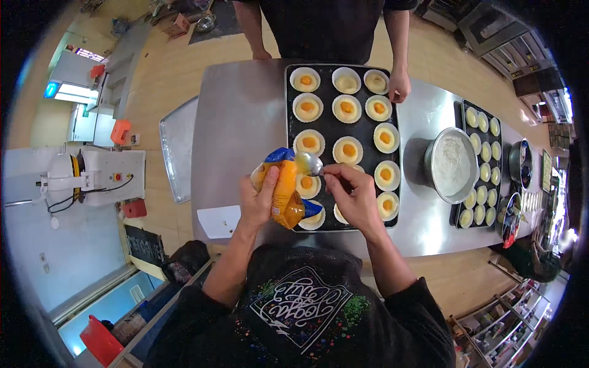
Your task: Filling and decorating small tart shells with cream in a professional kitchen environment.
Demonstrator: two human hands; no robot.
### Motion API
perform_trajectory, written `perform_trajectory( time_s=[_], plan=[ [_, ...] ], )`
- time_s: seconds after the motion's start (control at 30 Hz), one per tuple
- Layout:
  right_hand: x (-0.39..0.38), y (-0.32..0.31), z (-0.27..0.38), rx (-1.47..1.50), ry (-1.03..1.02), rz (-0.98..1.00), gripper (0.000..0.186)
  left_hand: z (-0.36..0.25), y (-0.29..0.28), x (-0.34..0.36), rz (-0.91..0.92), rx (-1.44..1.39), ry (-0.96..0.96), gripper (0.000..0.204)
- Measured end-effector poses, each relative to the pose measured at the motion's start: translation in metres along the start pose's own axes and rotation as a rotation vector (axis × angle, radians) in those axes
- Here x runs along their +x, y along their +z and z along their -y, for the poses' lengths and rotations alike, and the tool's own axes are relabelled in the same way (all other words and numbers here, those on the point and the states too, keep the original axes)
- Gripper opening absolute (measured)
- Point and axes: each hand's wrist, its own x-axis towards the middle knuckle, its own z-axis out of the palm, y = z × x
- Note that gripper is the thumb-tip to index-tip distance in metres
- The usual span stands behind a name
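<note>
My left hand [257,199] grips an orange and blue pouch [285,193] over the near left part of a black tray [326,122]. My right hand [350,193] pinches the handle of a metal spoon [308,163], whose bowl is beside the pouch's opening. Paper cups [348,149] sit in rows on the tray, holding pale filling; most show orange centres, while two in the far row look plain. The pouch and my hands hide some of the nearer cups.
Across the steel table [236,122], a co-worker's hand [399,86] hangs at the tray's far right corner. A metal bowl of white powder [451,165] stands right of the tray, beside another filled tray [465,105]. A white card [219,221] lies at the near left.
</note>
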Motion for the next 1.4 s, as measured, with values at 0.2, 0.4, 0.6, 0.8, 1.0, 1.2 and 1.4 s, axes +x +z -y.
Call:
perform_trajectory(
  time_s=[0.2,0.4,0.6,0.8,1.0,1.2,1.4],
  plan=[
    [-0.012,0.014,0.024,-0.022,0.007,0.087,0.015,-0.01,-0.016,-0.021,0.044,-0.05,0.044,0.024],
    [-0.029,0.029,0.033,-0.001,-0.066,0.087,0.016,-0.008,-0.036,-0.044,0.046,0.039,0.1,0.022],
    [-0.047,0.029,0.041,-0.038,-0.089,0.051,0.015,-0.019,-0.043,-0.057,0.131,0.129,0.115,0.026],
    [-0.061,0.029,0.042,-0.202,-0.193,-0.041,0.015,-0.03,-0.033,-0.076,0.018,-0.254,-0.283,0.033],
    [-0.078,0.033,0.045,-0.216,-0.189,-0.072,0.015,0.004,-0.039,-0.096,-0.014,-0.496,-0.321,0.04],
    [-0.099,0.038,0.052,-0.341,-0.305,-0.054,0.015,-0.008,-0.035,-0.113,-0.154,-0.394,-0.248,0.042],
    [-0.112,0.043,0.06,-0.317,-0.321,0.012,0.016,-0.019,-0.025,-0.116,-0.257,-0.211,-0.075,0.049]
  ],
)
